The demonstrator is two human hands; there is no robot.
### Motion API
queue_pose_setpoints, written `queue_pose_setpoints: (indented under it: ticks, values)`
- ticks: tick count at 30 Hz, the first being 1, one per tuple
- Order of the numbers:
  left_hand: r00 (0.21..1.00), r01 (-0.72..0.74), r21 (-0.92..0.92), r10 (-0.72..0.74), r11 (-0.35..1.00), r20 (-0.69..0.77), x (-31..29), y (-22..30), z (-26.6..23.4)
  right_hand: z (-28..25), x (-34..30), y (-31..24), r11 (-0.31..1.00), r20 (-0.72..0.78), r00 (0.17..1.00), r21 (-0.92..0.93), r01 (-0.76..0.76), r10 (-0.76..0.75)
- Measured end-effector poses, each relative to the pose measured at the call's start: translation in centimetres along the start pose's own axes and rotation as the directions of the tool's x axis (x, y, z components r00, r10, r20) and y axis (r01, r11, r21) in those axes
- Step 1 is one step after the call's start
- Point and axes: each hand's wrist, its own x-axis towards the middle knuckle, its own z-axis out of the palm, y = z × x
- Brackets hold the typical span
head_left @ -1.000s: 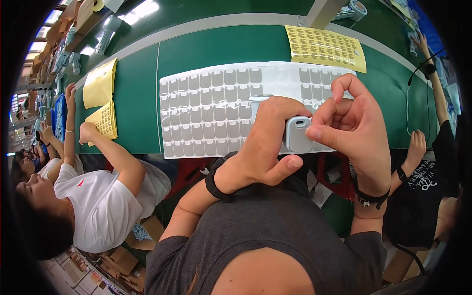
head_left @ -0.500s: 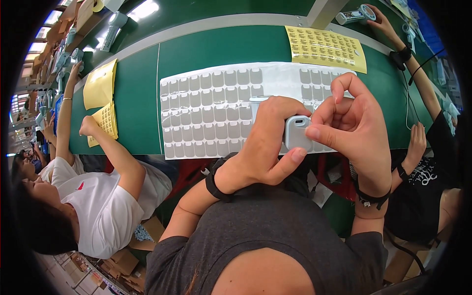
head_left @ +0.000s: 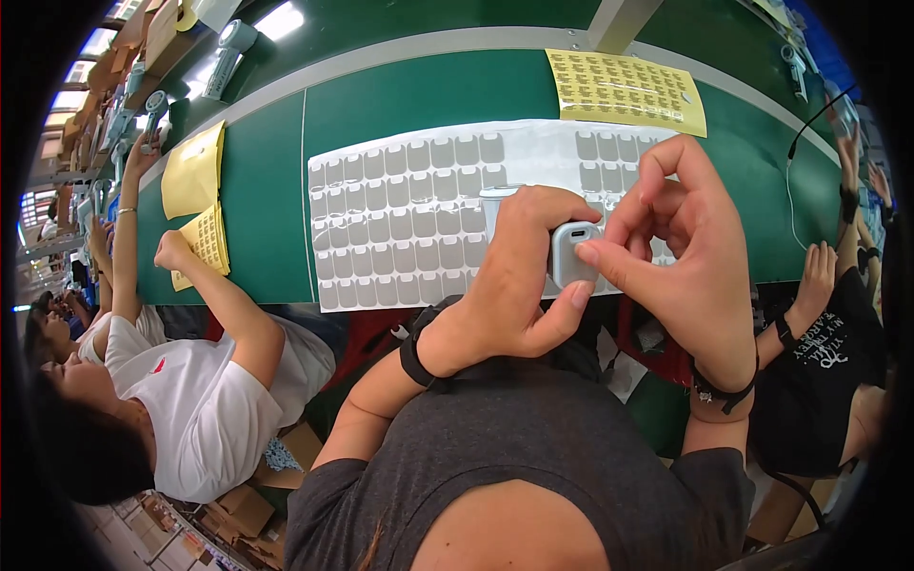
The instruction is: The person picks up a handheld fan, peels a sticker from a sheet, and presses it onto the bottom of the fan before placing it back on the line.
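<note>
The left hand (head_left: pixel 519 271) is closed around a pale blue device (head_left: pixel 575 259) above the grey-label sheet (head_left: pixel 390 226) on the desk (head_left: pixel 419 90), hiding part of both. The right hand (head_left: pixel 681 238), fingers curled, has its thumb at the device's end; whether it pinches anything cannot be told. Beyond lies a yellow label sheet (head_left: pixel 624 92).

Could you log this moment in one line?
left hand: holds pale-blue device; right hand: at its end; beneath: sticker sheet
</note>
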Motion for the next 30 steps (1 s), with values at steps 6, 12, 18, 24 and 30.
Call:
queue_pose_setpoints:
  ticks: [6,12,18,24,30]
  values:
    - [1.0,-0.008,-0.023,0.009,1.0,0.01,0.0,-0.2,0.0,-1.8,3.0,2.7,0.936,0.36,0.909,0.194,-0.295,0.212]
    - [1.0,-0.005,-0.15,0.009,0.989,0.027,0.1,0.3,0.3,-1.2,2.6,2.6,0.918,0.396,0.902,0.271,-0.291,0.169]
    - [0.986,0.137,0.112,-0.147,0.984,0.084,1.3,0.5,0.0,-1.9,1.7,1.8,0.984,0.34,0.934,0.095,-0.154,0.113]
    - [0.965,0.127,0.57,-0.234,0.812,0.119,2.8,0.8,-6.5,-2.6,4.1,1.1,0.988,0.338,0.929,-0.026,-0.153,0.152]
    - [0.823,0.558,0.71,-0.175,0.43,-0.541,8.1,-6.5,-24.9,-4.0,12.8,0.9,0.959,0.142,0.961,-0.123,0.256,-0.238]
